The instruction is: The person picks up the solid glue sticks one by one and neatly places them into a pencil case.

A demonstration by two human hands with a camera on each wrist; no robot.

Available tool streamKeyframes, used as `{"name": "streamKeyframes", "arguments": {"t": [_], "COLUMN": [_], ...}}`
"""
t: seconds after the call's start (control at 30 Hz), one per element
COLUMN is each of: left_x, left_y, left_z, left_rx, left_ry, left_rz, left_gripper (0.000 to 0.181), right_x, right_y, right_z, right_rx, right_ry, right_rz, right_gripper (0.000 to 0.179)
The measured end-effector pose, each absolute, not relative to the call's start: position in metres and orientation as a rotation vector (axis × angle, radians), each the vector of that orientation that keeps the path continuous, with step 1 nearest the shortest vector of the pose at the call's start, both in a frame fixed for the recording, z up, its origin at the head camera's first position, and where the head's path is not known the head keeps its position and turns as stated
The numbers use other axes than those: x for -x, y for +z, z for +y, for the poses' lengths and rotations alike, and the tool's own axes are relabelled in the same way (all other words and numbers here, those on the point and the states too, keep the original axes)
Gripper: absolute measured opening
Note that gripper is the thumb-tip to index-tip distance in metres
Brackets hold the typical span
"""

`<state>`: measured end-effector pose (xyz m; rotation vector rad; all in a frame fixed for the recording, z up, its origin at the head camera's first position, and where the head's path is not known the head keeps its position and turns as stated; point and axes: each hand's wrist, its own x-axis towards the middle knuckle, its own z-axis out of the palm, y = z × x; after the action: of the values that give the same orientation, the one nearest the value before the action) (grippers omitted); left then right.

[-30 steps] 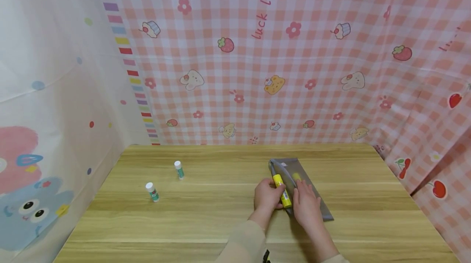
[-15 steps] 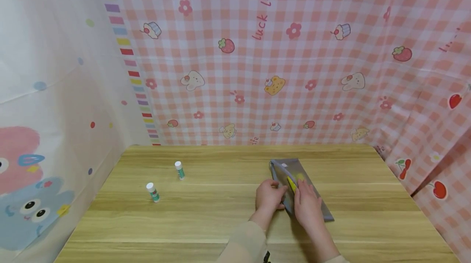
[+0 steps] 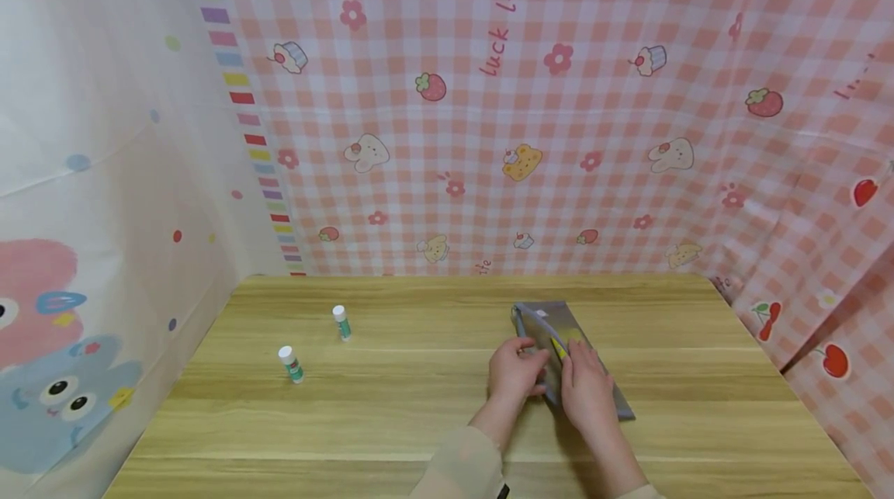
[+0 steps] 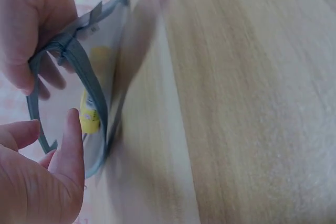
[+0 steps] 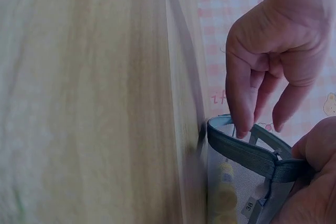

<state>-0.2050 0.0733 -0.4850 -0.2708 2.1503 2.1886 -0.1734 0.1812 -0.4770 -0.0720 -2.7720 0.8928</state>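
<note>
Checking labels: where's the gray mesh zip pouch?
Head view: the gray mesh zip pouch sits right of centre on the table, right hand gripping it, left hand at its mouth.

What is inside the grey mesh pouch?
Inside the pouch lies a yellow stick; more yellow shows, blurred, through its side. In the head view, the right hand covers part, hiding what's beneath.

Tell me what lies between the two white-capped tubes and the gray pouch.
Going from the tubes, the head view shows a bare stretch of table, then the left hand at the opening of the pouch.
</note>
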Motion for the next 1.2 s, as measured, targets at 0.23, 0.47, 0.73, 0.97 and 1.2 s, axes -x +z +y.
{"name": "streamKeyframes", "arguments": {"t": [0.23,0.47,0.73,0.97,1.2], "left_x": [0.203,0.202,0.199,0.194,0.186], "left_y": [-0.479,-0.477,-0.476,-0.475,-0.472], "left_z": [0.069,0.062,0.053,0.049,0.046], "left_rx": [0.246,0.219,0.125,-0.011,-0.145], "left_ry": [2.229,2.305,2.333,2.283,2.239], "left_rz": [2.106,2.013,2.034,2.152,2.276], "left_gripper": [0.032,0.035,0.037,0.043,0.041], "right_x": [0.173,0.174,0.172,0.172,0.172], "right_y": [-0.476,-0.474,-0.475,-0.476,-0.476], "right_z": [0.181,0.182,0.181,0.182,0.182], "right_rx": [0.086,0.104,0.075,0.090,0.088], "right_ry": [0.906,0.923,0.929,0.929,0.938], "right_rz": [-2.780,-2.807,-2.780,-2.782,-2.786], "right_gripper": [0.041,0.042,0.042,0.042,0.042]}}
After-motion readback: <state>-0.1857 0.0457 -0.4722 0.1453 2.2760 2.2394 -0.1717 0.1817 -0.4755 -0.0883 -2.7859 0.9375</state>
